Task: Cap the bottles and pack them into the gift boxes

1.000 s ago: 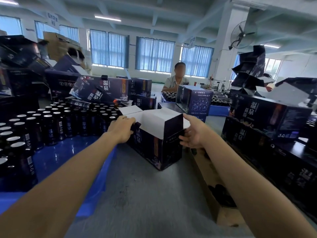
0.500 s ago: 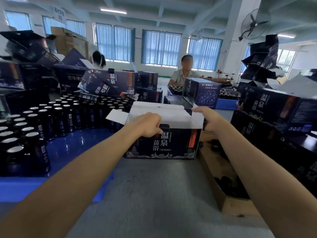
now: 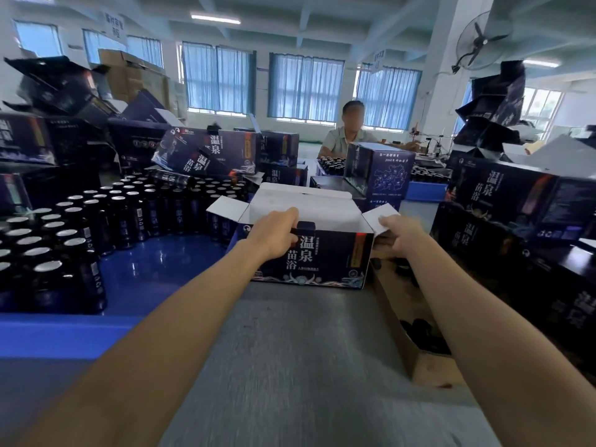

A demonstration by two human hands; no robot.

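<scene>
A dark gift box (image 3: 325, 258) with white inner flaps stands open-topped on the grey table, its printed front facing me. My left hand (image 3: 274, 235) grips the box's near top edge, fingers curled over the rim. My right hand (image 3: 400, 235) holds the box's right end at the white side flap. Several dark bottles (image 3: 106, 217) with silver tops stand packed on a blue tray (image 3: 154, 272) to the left. The inside of the box is hidden from here.
Stacks of dark gift boxes (image 3: 516, 201) crowd the right side and more boxes (image 3: 206, 153) the back left. A brown carton (image 3: 416, 350) with dark caps sits right of the box. A person (image 3: 350, 133) sits across the table. Bare grey tabletop (image 3: 290, 366) lies in front.
The box has been turned from a corner-on pose to face me squarely. Its top flaps have opened outward. Both hands stayed on it, the left at the front rim, the right at the end.
</scene>
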